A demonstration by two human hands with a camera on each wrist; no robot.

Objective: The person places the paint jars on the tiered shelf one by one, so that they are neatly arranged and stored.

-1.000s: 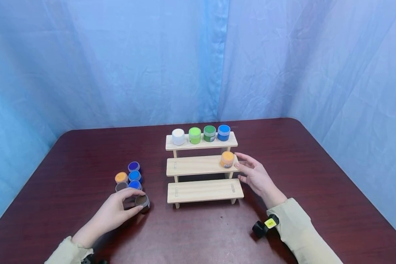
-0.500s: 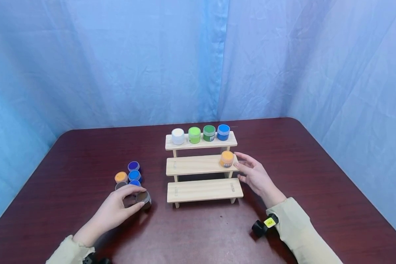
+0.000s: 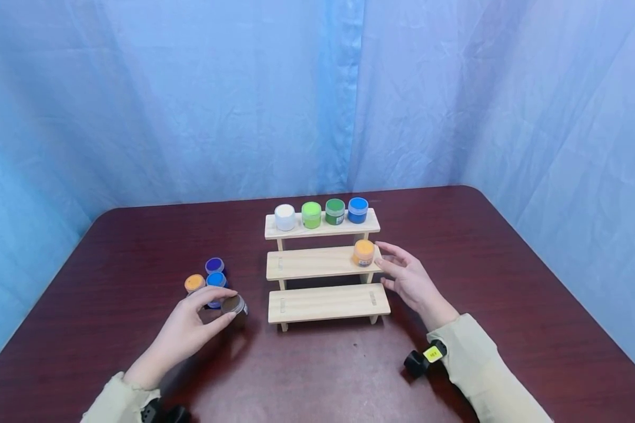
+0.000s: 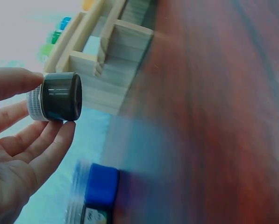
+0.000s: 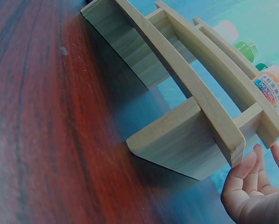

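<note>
My left hand (image 3: 189, 324) pinches a dark brown paint jar (image 3: 235, 306) between thumb and fingers. The left wrist view shows this jar's dark body (image 4: 62, 97) and ribbed clear lid (image 4: 34, 103) off the tabletop. Right of it stands a three-tier wooden display rack (image 3: 317, 305). At its middle tier's right end, my right hand (image 3: 414, 286) holds the edge, fingertips above and below the plank in the right wrist view. An orange paint jar (image 3: 363, 254) sits on that tier beside the hand. White (image 3: 284, 217), light green (image 3: 311, 215), dark green (image 3: 335, 212) and blue (image 3: 357, 210) jars line the top tier.
Left of the rack, a cluster of jars stands on the dark red table (image 3: 317, 382): purple (image 3: 214, 266), blue (image 3: 216, 279) and orange (image 3: 194, 283), with others partly hidden by the left hand. A blue curtain (image 3: 233, 106) hangs behind the table.
The left hand has lifted the brown jar and moved it slightly right and away from the body. The right hand stays at the rack's middle tier.
</note>
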